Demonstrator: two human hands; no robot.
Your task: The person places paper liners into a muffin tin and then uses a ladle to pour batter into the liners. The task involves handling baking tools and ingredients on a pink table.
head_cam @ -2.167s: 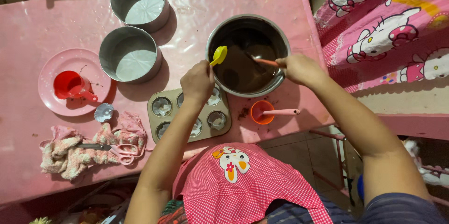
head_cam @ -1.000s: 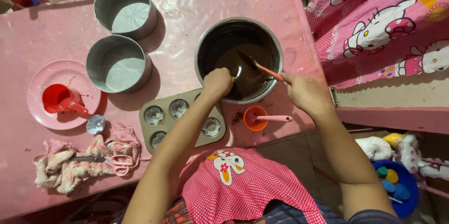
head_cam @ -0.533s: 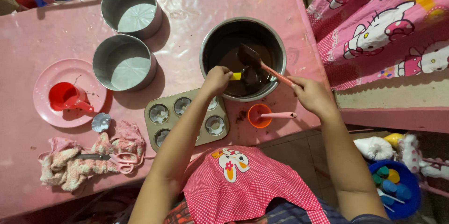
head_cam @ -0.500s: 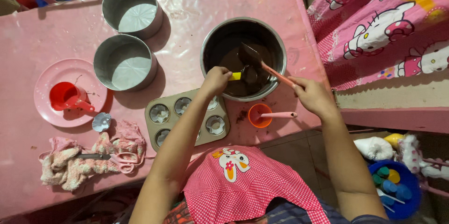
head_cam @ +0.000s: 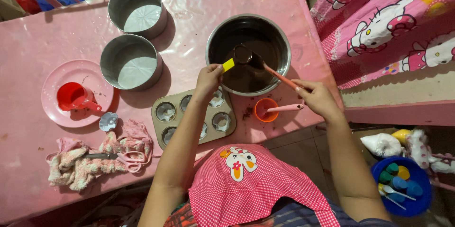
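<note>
A glossy pink plastic sheet covers the table (head_cam: 199, 4), its surface creased and shining. Near the table's right edge sits the landmark, a round steel mixing bowl (head_cam: 279, 35) with dark, wet brown batter pooled inside. Left of the bowl stand two straight-sided round metal cake tins (head_cam: 135, 61), each with a pale paper circle on its bottom. Below the bowl's left rim lies a dull metal muffin tray (head_cam: 163, 118), its cups fitted with pleated paper liners. Far left of the bowl, a flat pink plate (head_cam: 52, 99) carries a red plastic measuring cup (head_cam: 73, 96); below it, scissors lie on a nubbly pink cloth (head_cam: 71, 167).

The left hand (head_cam: 208, 79) pinches a yellow spatula (head_cam: 228, 65) over the bowl's left side, fingers closed on its handle. The right hand (head_cam: 317, 96), at the bowl's lower right, grips the orange handle of a measuring spoon (head_cam: 244, 55) coated in batter, held above the batter. A small orange cup (head_cam: 263, 111) rests just below the bowl.
</note>
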